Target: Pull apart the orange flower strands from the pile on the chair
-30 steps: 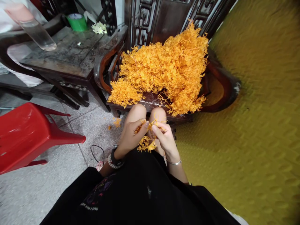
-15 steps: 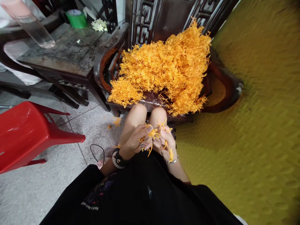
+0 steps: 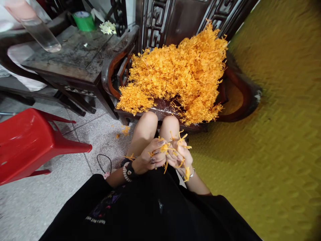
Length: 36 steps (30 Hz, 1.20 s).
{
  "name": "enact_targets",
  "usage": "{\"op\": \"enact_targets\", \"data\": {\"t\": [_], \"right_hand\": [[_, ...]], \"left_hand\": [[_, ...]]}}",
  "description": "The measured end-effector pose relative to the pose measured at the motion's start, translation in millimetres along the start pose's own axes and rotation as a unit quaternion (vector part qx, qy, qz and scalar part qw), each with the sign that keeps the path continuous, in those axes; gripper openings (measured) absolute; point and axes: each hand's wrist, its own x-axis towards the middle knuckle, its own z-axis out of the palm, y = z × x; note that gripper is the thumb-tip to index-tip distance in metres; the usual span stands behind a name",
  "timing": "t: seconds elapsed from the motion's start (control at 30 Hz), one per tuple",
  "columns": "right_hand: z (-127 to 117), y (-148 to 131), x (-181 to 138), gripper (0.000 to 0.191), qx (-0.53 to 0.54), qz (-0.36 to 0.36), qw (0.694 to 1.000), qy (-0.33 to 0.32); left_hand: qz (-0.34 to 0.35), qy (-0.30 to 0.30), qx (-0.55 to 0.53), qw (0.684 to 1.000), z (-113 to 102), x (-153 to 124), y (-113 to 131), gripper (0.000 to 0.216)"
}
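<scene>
So both hands are up in front of the lap, a bit short of the seat's front edge (image 3: 163, 112). Left hand (image 3: 154, 154) has its fingers curled in and pressed together in a pinchy kind of grip, with the left wrist (image 3: 136, 165) pretty much in line with the left forearm (image 3: 116, 177). Right hand (image 3: 181, 154) is closed up too, fingers bent, and sits right beside the left; can't really tell if the fingertips are touching. The right forearm (image 3: 199, 184) slants in from the other side. Elbows are hidden under black sleeves (image 3: 86, 187). Knees (image 3: 169, 124) are bent, one next to the other.
</scene>
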Motion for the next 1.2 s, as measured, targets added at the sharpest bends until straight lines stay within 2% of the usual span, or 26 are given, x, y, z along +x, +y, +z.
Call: {"op": "enact_targets", "data": {"t": [0.13,0.37,0.5,0.6,0.67,0.73,0.83,0.9,0.97,1.1,1.2], "right_hand": [[3,-2,-4,0.05,-0.012,-0.022,1.0,-0.015],[11,-8,-2,0.047,0.052,-0.031,0.995,-0.075],[22,-12,4,0.047,0.167,-0.075,0.977,-0.109],[27,-13,7,0.05,0.139,-0.098,0.979,-0.109],[28,-13,8,0.053,0.082,-0.094,0.989,-0.078],[27,-12,7,0.055,0.022,-0.082,0.996,-0.011],[26,-12,5,0.05,-0.047,-0.08,0.99,0.107],[25,-13,5,0.043,-0.073,-0.104,0.98,0.154],[25,-17,6,0.039,-0.092,-0.134,0.973,0.166],[25,-26,8,0.044,-0.141,-0.161,0.963,0.161],[26,-28,9,0.042,-0.203,-0.152,0.94,0.228]], "left_hand": [[-0.007,-0.03,-0.016,0.999,-2,0,-4,0.046],[-0.017,0.004,-0.031,0.999,1,1,-5,0.053],[0.049,0.028,-0.061,0.997,6,1,0,0.063],[0.052,-0.004,-0.054,0.997,15,0,7,0.06],[0.05,-0.022,-0.029,0.998,18,0,10,0.058],[0.061,-0.028,0.017,0.998,18,0,12,0.057],[0.093,0.013,0.127,0.987,10,-2,10,0.057],[0.12,0.064,0.217,0.967,3,-4,8,0.054],[0.146,0.101,0.295,0.939,0,-6,8,0.048],[0.184,0.143,0.39,0.891,1,-11,10,0.036],[0.202,0.167,0.455,0.851,2,-11,10,0.029]]}}
